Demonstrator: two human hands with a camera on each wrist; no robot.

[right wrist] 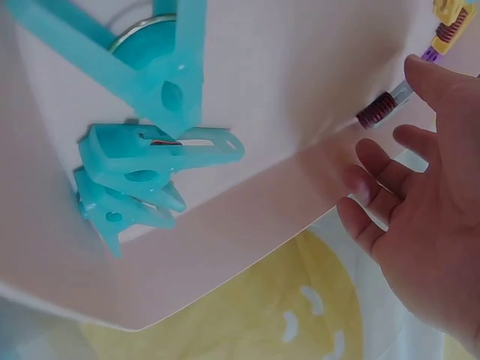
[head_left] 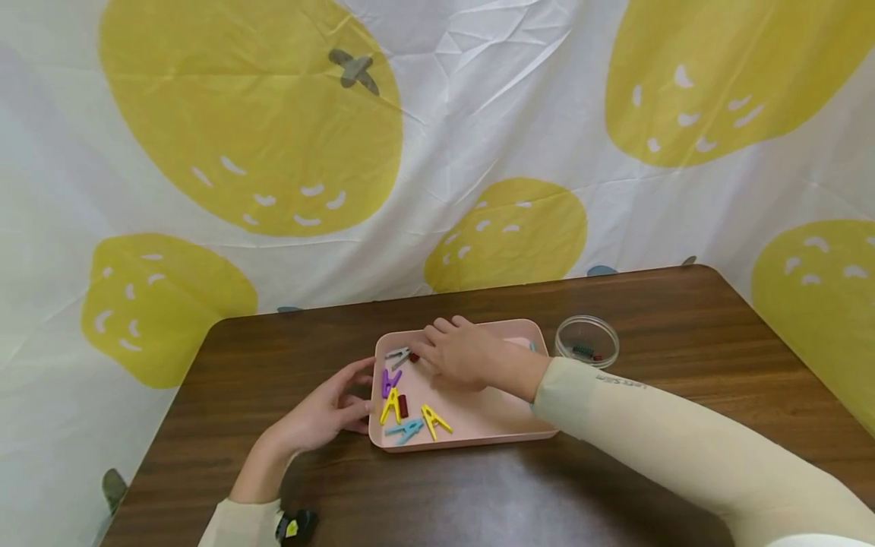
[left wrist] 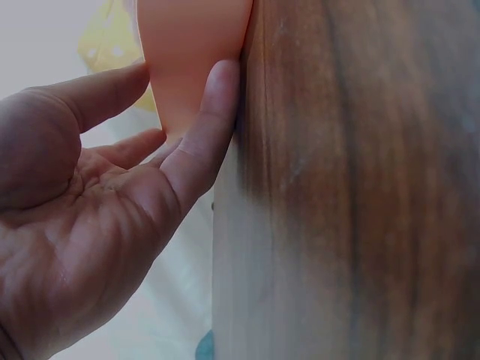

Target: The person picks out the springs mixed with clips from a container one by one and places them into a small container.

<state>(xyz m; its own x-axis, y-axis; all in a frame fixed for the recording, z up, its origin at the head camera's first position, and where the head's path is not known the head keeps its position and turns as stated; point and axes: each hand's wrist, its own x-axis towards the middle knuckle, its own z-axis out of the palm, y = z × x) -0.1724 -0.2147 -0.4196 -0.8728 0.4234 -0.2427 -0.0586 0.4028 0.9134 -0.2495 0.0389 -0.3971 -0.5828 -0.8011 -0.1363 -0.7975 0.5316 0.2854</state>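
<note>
A shallow pink tray point(head_left: 472, 422) holds several plastic clothespins. My left hand point(head_left: 317, 414) is at the tray's left side, fingertips against its outer wall in the left wrist view. My right hand point(head_left: 459, 353) hovers inside the tray near the back, palm down, fingers loosely bent. Just left of it lie a grey clothespin point(head_left: 398, 354) and a dark red coil point(right wrist: 376, 110), nothing visible in its grasp. Along the left side sit a purple clothespin point(head_left: 390, 382), a yellow clothespin point(head_left: 391, 406), a second dark red coil point(head_left: 403, 406) and a light blue clothespin point(head_left: 405, 431).
Another yellow clothespin point(head_left: 435, 421) lies near the tray's front. Several teal clothespins point(right wrist: 157, 154) are at the tray's right end, mostly hidden by my right arm in the head view. A clear round dish point(head_left: 586, 319) with small green coils point(head_left: 583, 351) stands right of the tray.
</note>
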